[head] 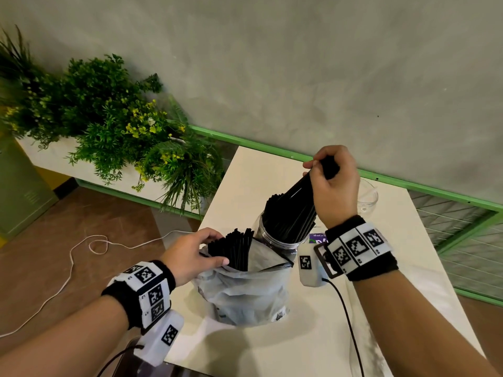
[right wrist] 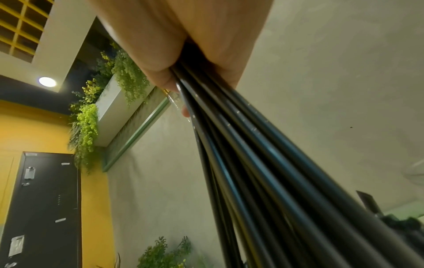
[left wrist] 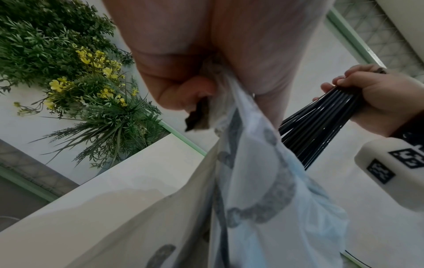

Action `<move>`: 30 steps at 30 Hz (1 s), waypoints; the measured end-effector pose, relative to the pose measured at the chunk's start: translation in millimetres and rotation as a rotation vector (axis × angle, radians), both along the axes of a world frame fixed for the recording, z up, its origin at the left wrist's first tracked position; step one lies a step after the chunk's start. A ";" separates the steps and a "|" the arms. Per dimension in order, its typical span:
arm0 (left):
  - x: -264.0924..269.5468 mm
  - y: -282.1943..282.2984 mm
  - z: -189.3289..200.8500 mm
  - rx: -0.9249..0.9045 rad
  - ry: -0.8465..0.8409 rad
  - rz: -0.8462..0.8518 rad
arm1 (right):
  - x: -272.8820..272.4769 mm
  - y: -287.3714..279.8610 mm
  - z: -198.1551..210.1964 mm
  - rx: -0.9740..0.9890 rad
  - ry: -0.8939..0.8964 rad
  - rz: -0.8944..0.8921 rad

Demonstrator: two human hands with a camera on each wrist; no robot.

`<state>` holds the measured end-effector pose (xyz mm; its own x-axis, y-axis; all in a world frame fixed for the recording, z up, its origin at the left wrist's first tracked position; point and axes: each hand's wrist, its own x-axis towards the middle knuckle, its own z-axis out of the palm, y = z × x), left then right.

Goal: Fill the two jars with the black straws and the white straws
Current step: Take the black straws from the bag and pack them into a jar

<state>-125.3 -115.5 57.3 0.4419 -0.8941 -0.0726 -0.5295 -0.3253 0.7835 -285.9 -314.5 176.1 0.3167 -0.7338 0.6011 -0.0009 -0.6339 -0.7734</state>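
A clear plastic jar (head: 275, 238) stands mid-table, packed with black straws (head: 292, 210) that lean up to the right. My right hand (head: 330, 180) grips the top of that bundle (right wrist: 241, 145), fingers curled round it above the jar. In front of the jar a translucent plastic bag (head: 245, 292) holds more black straws (head: 234, 247) sticking out of its mouth. My left hand (head: 196, 254) pinches the bag's rim (left wrist: 220, 85) beside those straws. A second clear jar (head: 368, 197) shows behind my right hand. No white straws are in view.
The white table (head: 313, 336) ends close on the left and near sides. Potted greenery (head: 109, 118) fills a planter to the left. A green rail (head: 272, 151) runs along the wall behind. A white cord (head: 70, 265) lies on the floor. A purple label (head: 317, 238) lies by the jar.
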 end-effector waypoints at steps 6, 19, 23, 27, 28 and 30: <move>2.7 2.4 -2.3 -0.002 0.005 0.012 | 1.0 12.1 -22.3 -0.122 -0.055 -0.099; 1.4 1.8 -1.7 -0.019 0.005 -0.002 | 12.4 7.2 -46.4 -0.081 0.010 -0.031; 2.7 2.1 -2.4 -0.020 0.009 -0.007 | 14.9 1.5 -61.1 0.054 0.140 0.112; 2.7 2.7 -2.1 -0.033 0.018 -0.007 | 6.5 -2.4 -63.3 0.104 0.236 0.165; 2.7 2.9 -2.0 -0.035 0.020 -0.006 | 3.7 -5.3 -63.4 0.133 0.258 0.197; 2.4 3.2 -1.5 -0.035 0.020 -0.005 | -0.8 -11.8 -63.8 0.184 0.322 0.276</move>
<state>-122.9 -112.4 55.8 0.4366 -0.8983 -0.0497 -0.5151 -0.2949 0.8048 -286.7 -326.2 112.2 0.6642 -0.6813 0.3077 -0.1102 -0.4964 -0.8611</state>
